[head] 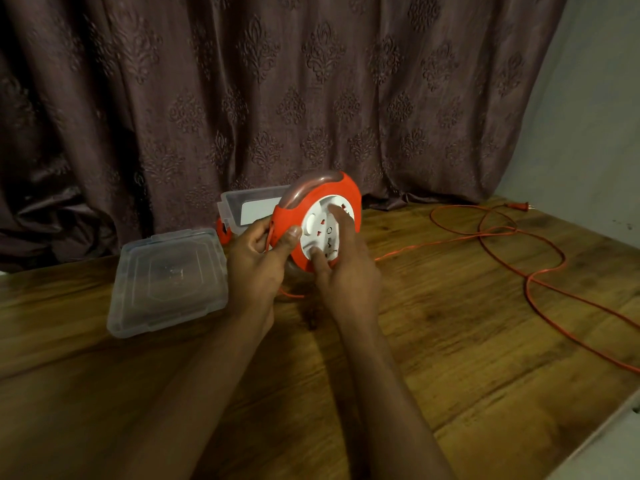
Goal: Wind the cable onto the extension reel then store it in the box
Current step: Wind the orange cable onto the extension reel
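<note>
Winding was underway: the left hand [258, 252] gripped the extension reel [317, 220] upright above the desk [450, 323], near the box [242, 209]. The right hand [341, 268] pressed fingers on its white hub. Next, turning should draw in the cable [530, 278] sprawled right.

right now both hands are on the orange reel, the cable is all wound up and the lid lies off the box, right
Not quite. The head view shows the cable mostly unwound, looping across the table. Both the left hand and right hand are on the reel, and the lid lies off the box.
</note>
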